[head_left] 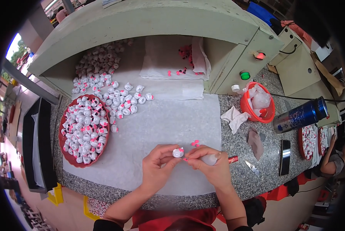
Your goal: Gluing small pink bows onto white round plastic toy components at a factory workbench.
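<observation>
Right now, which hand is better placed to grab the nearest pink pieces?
Likely right: the pink pieces lie beside the right hand, though it pinches a pink bit; the left hand, farther off, holds a white piece.

Pink bit [185, 159], too small to tell
Right hand [214, 166] partly covers it; bench [236, 178] hides some of that yellow tray [86, 210].

White figurine [177, 153] with pink marks at six o'clock, red bowl [82, 165] at nine, pale green cabinet [149, 19] at twelve, green button [245, 75] at two, blue bottle [301, 114] at three, speckled grey countertop [270, 163] at four
</observation>
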Available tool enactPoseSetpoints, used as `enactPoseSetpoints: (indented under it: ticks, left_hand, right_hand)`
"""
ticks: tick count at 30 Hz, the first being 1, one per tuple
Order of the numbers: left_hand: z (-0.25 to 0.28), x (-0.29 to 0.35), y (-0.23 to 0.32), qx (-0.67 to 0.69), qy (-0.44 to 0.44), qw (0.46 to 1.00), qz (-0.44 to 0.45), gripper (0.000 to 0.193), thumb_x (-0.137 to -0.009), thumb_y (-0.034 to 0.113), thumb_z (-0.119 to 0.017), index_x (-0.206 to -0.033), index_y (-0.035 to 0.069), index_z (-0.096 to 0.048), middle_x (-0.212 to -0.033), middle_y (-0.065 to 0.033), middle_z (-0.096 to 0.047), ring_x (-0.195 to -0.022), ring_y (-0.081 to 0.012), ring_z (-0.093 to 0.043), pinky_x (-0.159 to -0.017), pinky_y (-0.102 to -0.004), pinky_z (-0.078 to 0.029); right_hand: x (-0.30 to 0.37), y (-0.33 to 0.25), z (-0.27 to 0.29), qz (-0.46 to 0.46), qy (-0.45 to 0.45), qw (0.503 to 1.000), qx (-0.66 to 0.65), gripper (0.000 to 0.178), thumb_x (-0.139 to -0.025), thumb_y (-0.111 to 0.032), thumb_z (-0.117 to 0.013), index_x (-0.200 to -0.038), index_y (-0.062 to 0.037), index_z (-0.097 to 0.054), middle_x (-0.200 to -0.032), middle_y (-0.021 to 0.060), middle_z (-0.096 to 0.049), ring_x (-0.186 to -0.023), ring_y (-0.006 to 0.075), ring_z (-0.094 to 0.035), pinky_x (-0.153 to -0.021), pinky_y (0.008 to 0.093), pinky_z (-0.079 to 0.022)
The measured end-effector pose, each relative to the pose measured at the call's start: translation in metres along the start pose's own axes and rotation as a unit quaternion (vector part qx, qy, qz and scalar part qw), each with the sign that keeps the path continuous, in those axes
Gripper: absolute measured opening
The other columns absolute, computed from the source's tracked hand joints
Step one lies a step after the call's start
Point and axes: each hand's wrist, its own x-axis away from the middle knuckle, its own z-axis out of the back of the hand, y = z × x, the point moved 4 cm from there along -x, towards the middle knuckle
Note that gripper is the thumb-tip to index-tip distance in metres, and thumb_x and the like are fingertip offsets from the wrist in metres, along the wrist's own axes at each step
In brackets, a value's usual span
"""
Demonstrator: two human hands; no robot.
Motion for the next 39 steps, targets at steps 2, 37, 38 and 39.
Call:
enactPoseSetpoints:
  ticks: [2, 37, 38, 39]
  left_hand:
    - [-0.002, 0.001, 0.001, -0.006, 0.001, 1.000, -0.016, 0.032, -0.074, -0.013, -0.057, -0.103, -0.001, -0.056, -0.101, -0.0096, -0.055, -0.091, -0.0164, -0.059, -0.078, -0.0255, -0.051]
    - [-0.006, 0.007, 0.012, -0.011, -0.020, 0.995, -0.098, 0.024, -0.078, -0.012, -0.053, -0.101, -0.005, -0.056, -0.107, -0.0163, -0.052, -0.097, -0.0204, -0.055, -0.083, -0.0286, -0.048]
    - [-0.006, 0.008, 0.011, -0.009, -0.018, 0.995, -0.097, 0.024, -0.078, -0.012, -0.053, -0.100, -0.005, -0.056, -0.107, -0.0162, -0.052, -0.097, -0.0204, -0.055, -0.083, -0.0285, -0.048]
    - [-0.006, 0.008, 0.010, -0.007, -0.016, 0.995, -0.097, 0.024, -0.078, -0.012, -0.053, -0.100, -0.005, -0.056, -0.107, -0.0161, -0.052, -0.097, -0.0203, -0.055, -0.083, -0.0284, -0.048]
  right_hand:
    - [-0.001, 0.005, -0.006, 0.073, -0.011, 0.997, 0.034, 0.009, -0.071, 0.001, -0.067, -0.079, 0.0000, -0.063, -0.076, 0.0043, -0.061, -0.065, 0.0086, -0.054, -0.057, 0.0212, -0.043]
    - [0.000, 0.006, -0.011, 0.151, 0.019, 0.984, 0.090, 0.018, -0.067, 0.003, -0.068, -0.084, -0.0007, -0.062, -0.072, 0.0042, -0.057, -0.066, 0.0108, -0.054, -0.060, 0.0220, -0.043]
    - [0.000, 0.007, -0.012, 0.153, 0.021, 0.984, 0.089, 0.018, -0.067, 0.003, -0.068, -0.084, -0.0008, -0.062, -0.072, 0.0041, -0.057, -0.066, 0.0106, -0.054, -0.060, 0.0220, -0.043]
    - [0.001, 0.007, -0.012, 0.156, 0.023, 0.984, 0.088, 0.018, -0.067, 0.003, -0.068, -0.083, -0.0008, -0.062, -0.072, 0.0040, -0.057, -0.066, 0.0105, -0.054, -0.060, 0.0219, -0.043]
